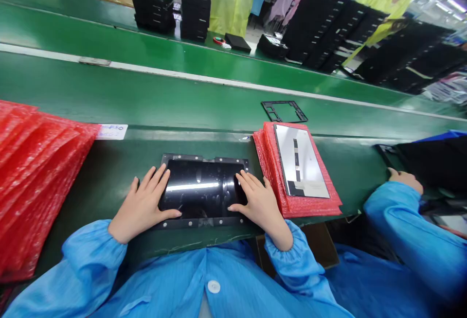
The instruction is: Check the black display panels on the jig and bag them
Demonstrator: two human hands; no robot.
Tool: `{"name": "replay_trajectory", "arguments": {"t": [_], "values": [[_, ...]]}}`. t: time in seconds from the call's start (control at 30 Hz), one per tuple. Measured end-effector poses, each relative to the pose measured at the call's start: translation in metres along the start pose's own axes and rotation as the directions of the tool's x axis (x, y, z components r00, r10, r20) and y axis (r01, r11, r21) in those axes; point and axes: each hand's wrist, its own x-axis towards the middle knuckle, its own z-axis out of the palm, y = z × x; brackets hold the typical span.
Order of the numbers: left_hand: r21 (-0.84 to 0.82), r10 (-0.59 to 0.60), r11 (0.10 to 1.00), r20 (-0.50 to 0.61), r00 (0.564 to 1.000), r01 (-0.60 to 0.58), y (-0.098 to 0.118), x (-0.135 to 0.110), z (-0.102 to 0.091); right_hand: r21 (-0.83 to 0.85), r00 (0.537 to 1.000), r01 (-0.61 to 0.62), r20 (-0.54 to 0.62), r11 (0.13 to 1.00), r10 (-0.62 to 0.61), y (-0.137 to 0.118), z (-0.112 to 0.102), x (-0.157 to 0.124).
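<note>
A glossy black display panel (200,186) lies flat in a dark frame (204,222) with small round metal spots along its edges. My left hand (146,201) rests over the panel's left end, fingers spread and thumb on the near edge. At the right end, my right hand (257,201) lies with its fingers stretched over the border, thumb pointing inward. Both palms face down, and neither hand is wrapped around anything. Just right of my right hand, a silver-backed screen (310,162) sits on a stack of red bubble-wrap sleeves (284,206).
More red bubble-wrap bags (40,177) fill the left side, beside a white label (113,132). A thin black frame (284,111) lies beyond the screen. At right, a co-worker's hand (404,180) touches a black item. Stacks of black trays (196,4) stand along the far green bench.
</note>
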Motion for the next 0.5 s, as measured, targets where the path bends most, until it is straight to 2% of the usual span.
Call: {"name": "replay_trajectory", "arguments": {"t": [0.17,0.3,0.4,0.5], "values": [[0.010,-0.026,1.000,-0.054,0.998,0.027,0.014,-0.002,-0.002,-0.032,0.999,0.037,-0.020,0.999,-0.038,-0.020,-0.006,0.027],[-0.033,-0.133,0.991,-0.125,0.983,0.130,0.026,-0.001,0.004,0.022,0.971,0.218,-0.110,0.976,-0.214,-0.047,0.008,0.063],[-0.168,-0.231,0.964,-0.145,0.962,0.207,0.030,0.000,0.011,0.069,0.944,0.265,-0.221,0.962,-0.244,-0.058,0.019,0.078],[-0.419,-0.320,0.876,-0.133,0.938,0.239,0.031,0.003,0.011,0.108,0.916,0.275,-0.330,0.955,-0.227,-0.057,0.021,0.079]]}}
